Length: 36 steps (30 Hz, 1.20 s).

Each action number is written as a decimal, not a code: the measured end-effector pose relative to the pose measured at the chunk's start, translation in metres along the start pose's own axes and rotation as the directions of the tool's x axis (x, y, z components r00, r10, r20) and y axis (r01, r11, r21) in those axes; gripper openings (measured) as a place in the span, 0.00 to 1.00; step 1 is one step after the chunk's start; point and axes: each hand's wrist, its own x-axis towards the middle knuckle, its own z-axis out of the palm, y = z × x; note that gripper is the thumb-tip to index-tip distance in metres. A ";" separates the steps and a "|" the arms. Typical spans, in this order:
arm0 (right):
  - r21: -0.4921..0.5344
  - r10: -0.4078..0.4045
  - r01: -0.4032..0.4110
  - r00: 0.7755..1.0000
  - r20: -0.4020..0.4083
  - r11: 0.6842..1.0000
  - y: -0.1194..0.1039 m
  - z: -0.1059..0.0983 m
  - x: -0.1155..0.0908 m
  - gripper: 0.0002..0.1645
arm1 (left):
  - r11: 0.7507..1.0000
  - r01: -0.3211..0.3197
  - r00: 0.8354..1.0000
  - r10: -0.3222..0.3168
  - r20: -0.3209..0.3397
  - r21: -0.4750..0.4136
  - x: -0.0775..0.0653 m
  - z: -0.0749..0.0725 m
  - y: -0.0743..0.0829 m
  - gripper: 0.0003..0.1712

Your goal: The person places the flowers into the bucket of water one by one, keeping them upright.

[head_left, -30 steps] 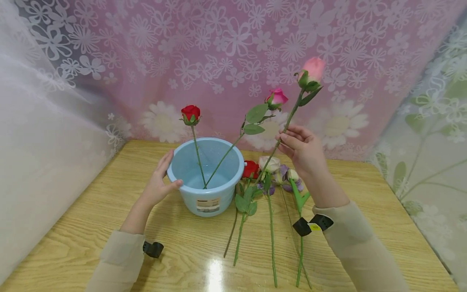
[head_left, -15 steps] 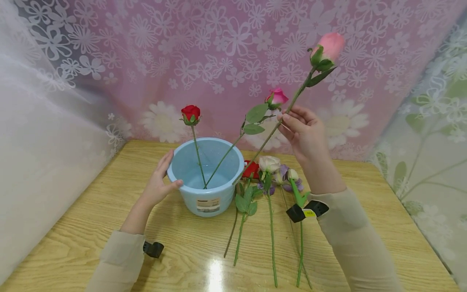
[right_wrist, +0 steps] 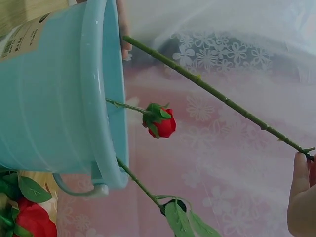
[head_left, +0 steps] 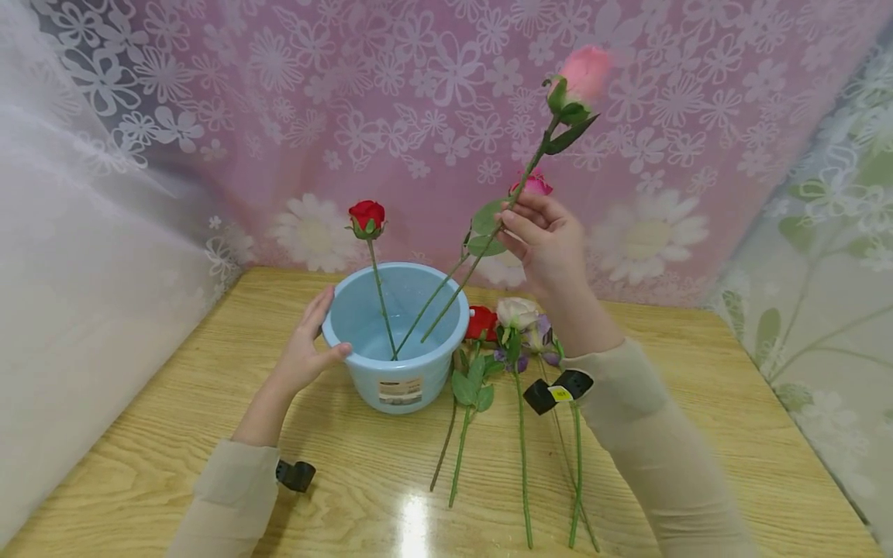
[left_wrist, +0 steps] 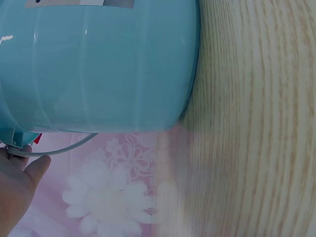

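Observation:
My right hand (head_left: 551, 244) pinches the stem of a pale pink rosebud (head_left: 586, 74) between thumb and fingers. The stem slants down left, and in the right wrist view its bare lower end (right_wrist: 129, 40) is just off the rim, over the bucket's mouth. A light blue bucket (head_left: 373, 384) stands upright, holding a red rose (head_left: 366, 219) and a magenta rose (head_left: 533, 184), the latter partly hidden behind my right hand and the held stem. Against the bucket's left side rests my left hand (head_left: 303, 337), fingers and thumb spread along the rim.
Right of the bucket, several artificial flowers lie on the wooden table (head_left: 349, 480): a red rose (head_left: 481, 322), a cream rose (head_left: 518, 313) and purple blooms (head_left: 540, 337), stems toward me. A floral pink curtain (head_left: 432, 116) hangs behind; pale sheets stand at both sides.
My right hand has lifted the pale pink rosebud and then moved it left, carrying its stem end from beside the bucket to over the opening. The left hand stays at the rim.

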 end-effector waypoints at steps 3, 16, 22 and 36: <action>-0.045 0.014 -0.013 1.000 0.005 0.999 0.008 0.004 0.001 0.10 | 1.000 -0.001 1.000 0.001 0.001 0.001 0.000 0.000 -0.001 0.53; -0.297 0.145 -0.141 0.989 -0.008 0.945 0.044 0.008 -0.003 0.12 | 1.000 0.013 1.000 -0.013 0.010 -0.003 0.000 -0.001 0.003 0.54; -0.377 0.168 -0.152 0.986 0.009 0.914 0.061 0.008 -0.003 0.12 | 1.000 0.011 1.000 -0.010 0.008 -0.021 -0.002 -0.001 0.028 0.57; -0.496 0.261 -0.205 0.964 0.044 0.844 0.090 0.009 -0.006 0.16 | 0.999 0.009 1.000 -0.009 0.000 -0.032 -0.002 0.000 0.038 0.57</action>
